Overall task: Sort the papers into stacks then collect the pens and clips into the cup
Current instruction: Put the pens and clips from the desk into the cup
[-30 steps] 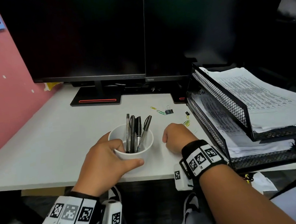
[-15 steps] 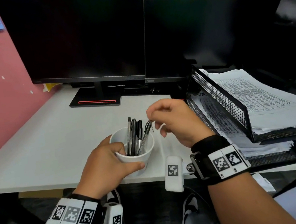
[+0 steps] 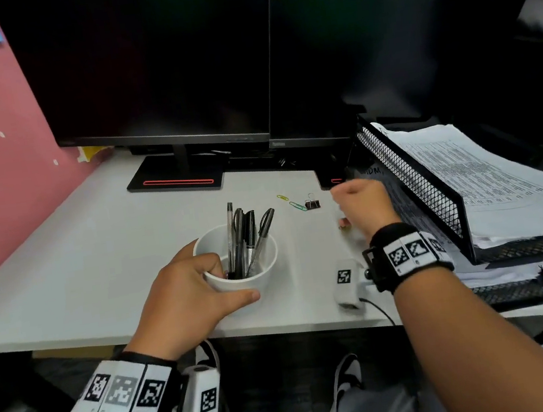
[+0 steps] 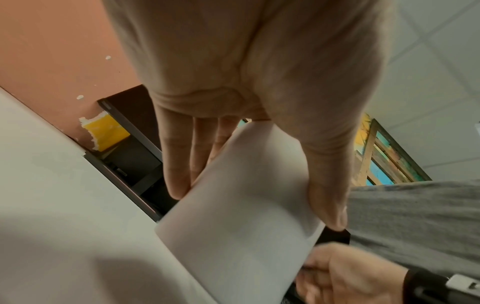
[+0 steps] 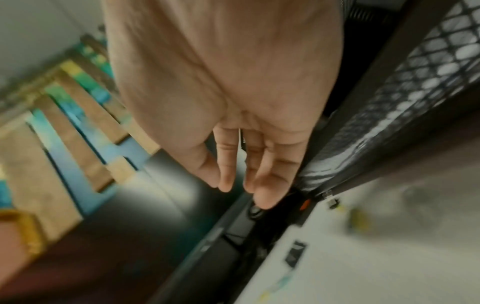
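Observation:
My left hand [image 3: 201,284] grips the white cup [image 3: 255,273] near the desk's front edge; the left wrist view shows its thumb and fingers wrapped round the cup [image 4: 246,205]. Several black pens [image 3: 245,240] stand in the cup. My right hand [image 3: 363,207] hovers low over the desk beside the mesh tray. In the right wrist view its fingers [image 5: 267,185] hang relaxed and hold nothing. A yellow paper clip [image 3: 282,197], a green paper clip [image 3: 297,206] and a black binder clip [image 3: 312,203] lie left of that hand. Another small clip [image 3: 343,224] peeks out under it.
A black two-tier mesh tray [image 3: 409,184] on the right holds stacks of printed papers [image 3: 487,177]. Two dark monitors [image 3: 155,69] stand at the back on their bases [image 3: 177,183]. A pink wall borders the white desk [image 3: 80,258] on the left.
My right hand rose from the desk to above the cup, then swung back right to beside the tray. The left hand stayed on the cup.

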Available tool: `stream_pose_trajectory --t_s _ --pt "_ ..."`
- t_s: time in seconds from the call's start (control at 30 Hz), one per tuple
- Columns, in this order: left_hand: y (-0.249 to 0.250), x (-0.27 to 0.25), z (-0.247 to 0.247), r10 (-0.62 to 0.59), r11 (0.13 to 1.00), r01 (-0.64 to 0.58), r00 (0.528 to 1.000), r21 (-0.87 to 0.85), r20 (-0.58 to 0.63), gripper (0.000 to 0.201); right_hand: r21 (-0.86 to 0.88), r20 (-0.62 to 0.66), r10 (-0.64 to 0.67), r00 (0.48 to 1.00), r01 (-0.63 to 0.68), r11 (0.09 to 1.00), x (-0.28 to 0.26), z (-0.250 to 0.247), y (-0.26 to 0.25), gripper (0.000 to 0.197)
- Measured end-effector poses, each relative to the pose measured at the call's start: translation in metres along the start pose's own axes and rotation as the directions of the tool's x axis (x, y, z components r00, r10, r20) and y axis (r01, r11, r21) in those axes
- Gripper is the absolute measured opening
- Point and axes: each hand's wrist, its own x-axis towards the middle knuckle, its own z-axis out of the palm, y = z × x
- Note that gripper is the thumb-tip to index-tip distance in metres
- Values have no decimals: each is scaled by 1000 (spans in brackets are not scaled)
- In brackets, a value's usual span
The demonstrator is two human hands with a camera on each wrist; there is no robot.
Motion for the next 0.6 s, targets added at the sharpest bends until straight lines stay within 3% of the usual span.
stream_pose_trajectory --t_s 0.07,0.1,0.13,0.2,0.27,0.43,0.53,0.6 --pt "0 0 -1 4 1000 -4 1000 -8 -4 51 -307 41 131 990 -113 945 13 2 13 18" --pt "0 -1 -1 4 1000 -4 1000 -13 -5 51 -608 54 78 995 -30 793 19 3 22 22" --pt "1 -1 -1 4 1000 -4 1000 -15 -4 51 -740 134 34 990 77 668 21 3 25 25" --pt "0 -1 -1 1 1000 -2 1000 -12 -2 50 -681 217 149 965 40 731 32 4 26 31" --pt "-1 -1 -2 5 1000 -5 1000 -9 -2 50 -656 165 177 970 -26 755 43 9 28 36" --pt "-2 -4 -6 1 1000 -1 1000 1 1 49 -835 193 127 973 95 542 45 14 32 28" --pt "-3 -4 -7 1 1000 -1 1000 4 -3 48 -854 232 109 967 149 499 35 17 29 3" --pt "-3 -4 -7 1 1000 -1 1000 0 -2 49 -847 248 114 962 159 507 30 20 28 12"
